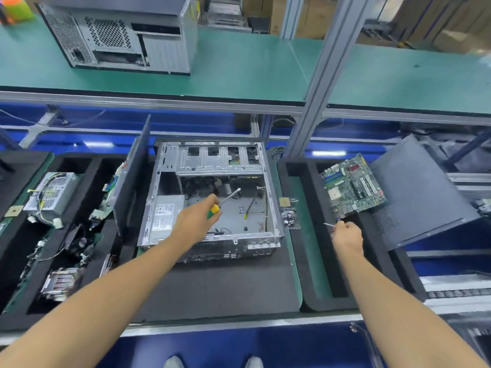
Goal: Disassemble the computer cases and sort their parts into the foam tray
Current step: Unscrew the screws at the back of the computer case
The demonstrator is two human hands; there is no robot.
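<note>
Open steel case mid-bench, motherboard in the right tray.

Your left hand (195,221) grips the yellow-and-green screwdriver (223,201) over the open grey steel computer case (212,197): stiff, sharp-edged, so lift by the frame. Your right hand (346,235) pinches something thin beside the fragile green motherboard (353,184), propped in the black foam tray (308,235); hold its edges.

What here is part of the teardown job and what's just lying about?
Job: open grey metal computer case; yellow-green-handled screwdriver in left hand; green motherboard by right hand; black foam tray.
Lying about: closed grey tower case on green shelf.
</note>
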